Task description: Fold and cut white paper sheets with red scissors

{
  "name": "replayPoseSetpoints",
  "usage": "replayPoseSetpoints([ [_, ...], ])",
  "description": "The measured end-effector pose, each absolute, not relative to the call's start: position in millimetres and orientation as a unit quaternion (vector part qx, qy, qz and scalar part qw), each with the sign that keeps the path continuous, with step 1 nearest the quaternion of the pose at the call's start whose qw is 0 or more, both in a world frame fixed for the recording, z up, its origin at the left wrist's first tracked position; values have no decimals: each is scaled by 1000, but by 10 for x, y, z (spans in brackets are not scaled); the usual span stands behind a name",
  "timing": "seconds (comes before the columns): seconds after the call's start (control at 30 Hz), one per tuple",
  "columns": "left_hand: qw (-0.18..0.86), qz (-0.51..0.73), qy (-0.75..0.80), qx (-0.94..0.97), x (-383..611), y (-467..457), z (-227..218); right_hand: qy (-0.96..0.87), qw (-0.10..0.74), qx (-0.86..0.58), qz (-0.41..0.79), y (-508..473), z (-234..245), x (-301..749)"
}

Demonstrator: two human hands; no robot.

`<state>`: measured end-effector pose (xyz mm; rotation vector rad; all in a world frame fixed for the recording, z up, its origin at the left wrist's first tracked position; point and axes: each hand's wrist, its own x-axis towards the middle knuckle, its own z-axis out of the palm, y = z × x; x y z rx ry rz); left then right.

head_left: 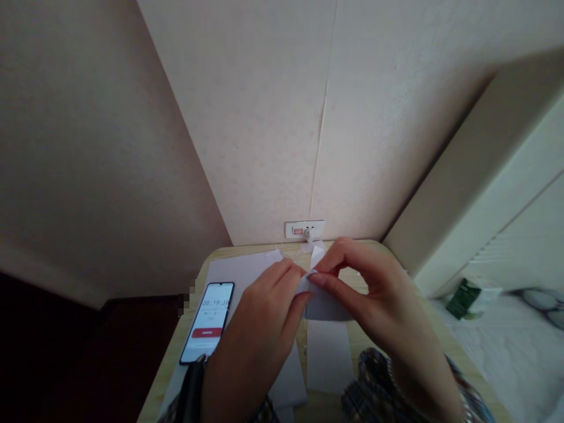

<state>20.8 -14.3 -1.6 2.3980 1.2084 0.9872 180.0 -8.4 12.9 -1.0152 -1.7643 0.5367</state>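
Observation:
Between my two hands, above the table, is a small piece of white paper. My left hand pinches its left edge between thumb and fingers. With thumb and forefinger, my right hand grips the paper's upper edge, close to the left fingertips. Part of the paper is hidden behind the fingers. Below it a white paper strip lies on the wooden table. Larger white sheets lie to the left, partly under my left hand and a phone with a running timer on its screen.
The light wooden table stands against the wall. A socket with a white plug in it sits just above the table's back edge. At the right, a bed holds a green packet and a dark-framed item.

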Motion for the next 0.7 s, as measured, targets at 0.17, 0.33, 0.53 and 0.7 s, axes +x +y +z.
replayPoseSetpoints([
  [0.17,119,342,420,832,213,-150,5,-722,508,-412,224,-101,135,1770],
  [0.33,116,339,406,841,211,-135,4,-713,511,-403,261,-98,133,1771],
  [0.53,130,354,405,833,258,-157,-51,-707,532,-407,228,-145,133,1744],
  [0.7,168,352,418,820,246,-182,-52,-719,532,-391,217,-126,153,1778],
])
